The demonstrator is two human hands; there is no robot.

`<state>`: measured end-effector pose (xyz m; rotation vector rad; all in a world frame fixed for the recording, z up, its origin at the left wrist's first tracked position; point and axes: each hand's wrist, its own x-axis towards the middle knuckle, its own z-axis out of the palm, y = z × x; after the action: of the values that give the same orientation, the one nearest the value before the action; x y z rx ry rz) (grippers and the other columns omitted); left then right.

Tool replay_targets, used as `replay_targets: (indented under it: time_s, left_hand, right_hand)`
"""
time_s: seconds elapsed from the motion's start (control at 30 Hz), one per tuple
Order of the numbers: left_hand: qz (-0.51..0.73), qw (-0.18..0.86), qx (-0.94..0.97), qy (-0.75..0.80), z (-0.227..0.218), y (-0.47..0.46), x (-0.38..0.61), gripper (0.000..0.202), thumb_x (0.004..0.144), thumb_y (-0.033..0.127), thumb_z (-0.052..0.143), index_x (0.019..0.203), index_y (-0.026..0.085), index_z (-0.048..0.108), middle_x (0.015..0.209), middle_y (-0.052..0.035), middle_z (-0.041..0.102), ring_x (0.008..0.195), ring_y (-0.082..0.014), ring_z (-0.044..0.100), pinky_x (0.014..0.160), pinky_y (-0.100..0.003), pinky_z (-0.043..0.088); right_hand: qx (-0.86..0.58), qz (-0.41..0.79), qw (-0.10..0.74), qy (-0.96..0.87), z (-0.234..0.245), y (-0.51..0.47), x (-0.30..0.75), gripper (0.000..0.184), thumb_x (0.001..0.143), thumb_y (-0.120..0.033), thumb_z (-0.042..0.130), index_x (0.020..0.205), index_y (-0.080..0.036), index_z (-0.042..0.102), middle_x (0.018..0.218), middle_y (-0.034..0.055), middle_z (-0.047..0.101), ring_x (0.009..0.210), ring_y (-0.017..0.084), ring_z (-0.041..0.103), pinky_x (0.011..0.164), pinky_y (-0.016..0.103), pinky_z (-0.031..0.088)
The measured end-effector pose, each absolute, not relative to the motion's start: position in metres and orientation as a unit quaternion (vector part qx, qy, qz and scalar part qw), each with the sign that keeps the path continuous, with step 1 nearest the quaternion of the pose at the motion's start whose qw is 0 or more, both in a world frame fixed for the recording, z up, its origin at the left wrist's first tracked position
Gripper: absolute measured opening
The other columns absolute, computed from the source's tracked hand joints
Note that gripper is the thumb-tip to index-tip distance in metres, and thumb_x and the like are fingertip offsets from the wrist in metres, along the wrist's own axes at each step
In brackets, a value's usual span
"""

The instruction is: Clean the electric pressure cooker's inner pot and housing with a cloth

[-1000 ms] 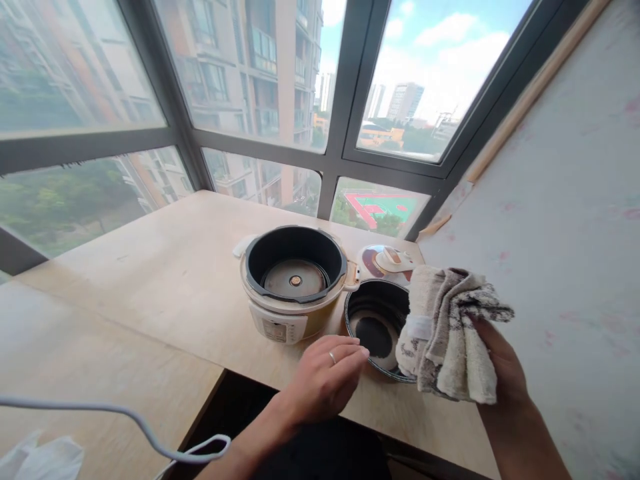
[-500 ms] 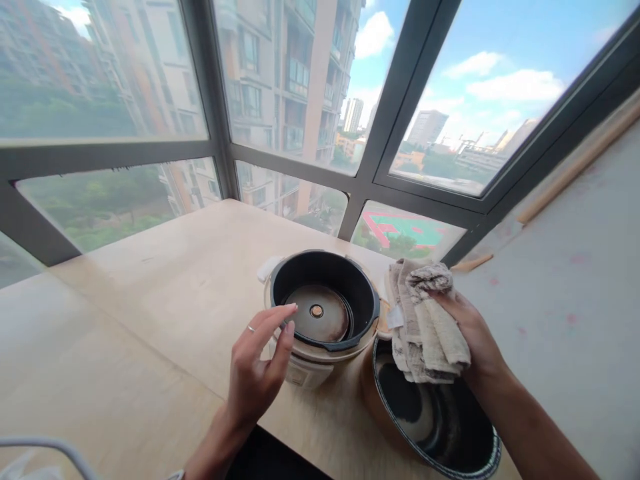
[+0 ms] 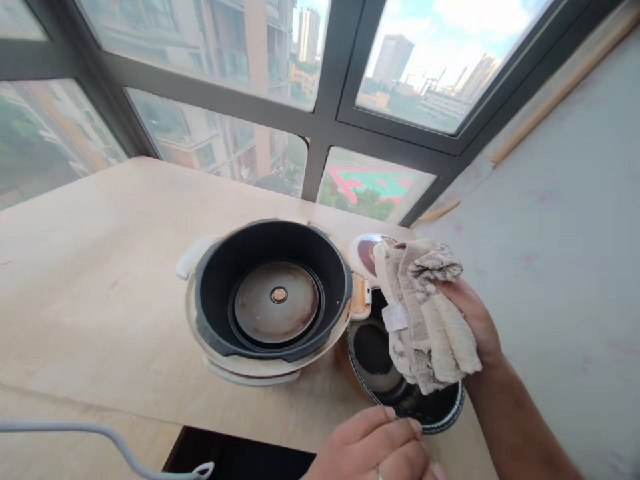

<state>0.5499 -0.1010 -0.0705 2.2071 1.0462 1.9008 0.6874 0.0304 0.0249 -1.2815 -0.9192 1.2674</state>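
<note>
My right hand (image 3: 475, 320) is closed on a folded beige and grey towel (image 3: 425, 320) with a white tag. The towel hangs over a dark inner pot (image 3: 373, 350) with a brownish outer wall, hiding part of its inside. My left hand (image 3: 380, 443) is at the bottom, just in front of the pot's near rim, holding nothing visible. Its fingers are loosely bent; whether they touch the rim, I cannot tell. Left of the pot stands a white pressure cooker body (image 3: 250, 377), lidless, with a black inside and a round heating plate (image 3: 275, 313) at its bottom.
A round white-rimmed, shiny object (image 3: 367, 250) lies behind the towel, partly hidden. A grey-white cable (image 3: 95, 430) crosses the front left of the pale wooden surface (image 3: 115, 280). Windows (image 3: 215, 127) line the back, and a wall (image 3: 565, 267) stands at the right.
My left hand has moved from the cooker's front rim down and right to the inner pot's near rim. My view has shifted closer and to the right. The towel stays in my right hand.
</note>
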Motion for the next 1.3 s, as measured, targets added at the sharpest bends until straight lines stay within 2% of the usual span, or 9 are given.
replay_targets:
  time_s: [0.07,0.2,0.3,0.37,0.5,0.83,0.93,1.13,1.3]
  left_hand:
    - [0.542,-0.008,0.785,0.3,-0.081,-0.096,0.566,0.02,0.099,0.029,0.055,0.096,0.019,0.072,0.098,-0.002,0.077,0.102,-0.0151,0.071,0.109,-0.03,0.05]
    - [0.402,-0.024,0.871,0.281,-0.099,-0.09,0.574,0.034,0.098,0.031,0.053,0.113,0.005,0.069,0.114,-0.0142,0.072,0.121,-0.028,0.063,0.113,-0.041,0.044]
    - [0.346,-0.015,0.891,0.295,-0.106,-0.091,0.577,0.028,0.093,0.015,0.054,0.114,0.003,0.068,0.1,-0.013,0.072,0.104,-0.0262,0.067,0.103,-0.04,0.048]
    - [0.316,-0.011,0.897,0.308,-0.108,-0.091,0.579,0.022,0.089,0.009,0.056,0.107,0.006,0.068,0.082,-0.0077,0.068,0.078,-0.0224,0.065,0.081,-0.038,0.052]
    - [0.27,0.003,0.904,0.331,-0.105,-0.087,0.579,0.017,0.075,-0.001,0.057,0.073,0.016,0.057,0.063,-0.0014,0.053,0.056,-0.0205,0.049,0.054,-0.036,0.035]
    - [0.32,-0.028,0.89,0.324,-0.081,-0.06,0.571,0.027,0.094,0.016,0.051,0.068,0.018,0.048,0.057,0.0013,0.05,0.052,-0.0161,0.044,0.057,-0.034,0.028]
    - [0.323,-0.031,0.89,0.321,-0.076,-0.053,0.572,0.025,0.091,0.014,0.049,0.066,0.018,0.048,0.056,0.0016,0.051,0.05,-0.0145,0.046,0.057,-0.034,0.028]
    - [0.323,-0.032,0.883,0.339,-0.066,-0.039,0.576,0.031,0.094,0.026,0.054,0.064,0.017,0.05,0.052,0.0015,0.053,0.047,-0.0129,0.048,0.054,-0.032,0.026]
    - [0.291,-0.026,0.883,0.366,-0.057,-0.031,0.581,0.036,0.095,0.035,0.052,0.064,0.017,0.054,0.054,-0.0011,0.059,0.047,-0.0148,0.052,0.053,-0.032,0.02]
  right_hand:
    - [-0.547,0.512,0.552,-0.366,0.019,0.019,0.711,0.048,0.07,-0.04,0.08,0.111,-0.02,0.066,0.096,0.0082,0.075,0.088,0.03,0.073,0.076,0.042,0.063]
    - [-0.587,0.462,0.595,-0.296,-0.003,-0.003,0.757,0.04,0.065,-0.041,0.083,0.096,-0.022,0.067,0.093,0.0084,0.075,0.089,0.031,0.073,0.077,0.044,0.063]
    - [-0.599,0.444,0.628,-0.223,-0.024,-0.017,0.783,0.047,0.054,-0.041,0.089,0.091,-0.021,0.067,0.089,0.0061,0.075,0.095,0.03,0.072,0.083,0.042,0.063]
    - [-0.594,0.448,0.644,-0.179,-0.037,-0.025,0.796,0.051,0.051,-0.041,0.089,0.092,-0.019,0.069,0.088,0.005,0.075,0.098,0.029,0.072,0.088,0.04,0.061]
    - [-0.572,0.45,0.674,-0.127,-0.058,-0.042,0.814,0.044,0.055,-0.04,0.085,0.091,-0.017,0.071,0.085,0.0036,0.075,0.101,0.027,0.072,0.095,0.039,0.058]
    - [-0.518,0.305,0.789,-0.126,-0.069,-0.082,0.837,0.034,0.063,-0.031,0.075,0.093,-0.017,0.069,0.094,-0.0002,0.071,0.086,0.015,0.067,0.086,0.027,0.056]
    - [-0.522,0.193,0.809,-0.187,-0.075,-0.09,0.84,0.039,0.059,-0.023,0.076,0.096,-0.015,0.067,0.099,0.0026,0.069,0.093,0.019,0.068,0.092,0.034,0.055]
    - [-0.606,-0.005,0.701,-0.377,-0.097,-0.088,0.837,0.07,0.068,-0.02,0.078,0.134,-0.014,0.056,0.137,0.0129,0.057,0.13,0.028,0.054,0.117,0.048,0.036]
    - [-0.6,0.018,0.674,-0.431,-0.12,-0.05,0.822,0.064,0.079,-0.025,0.07,0.139,-0.01,0.054,0.137,0.0178,0.059,0.129,0.027,0.056,0.114,0.045,0.04]
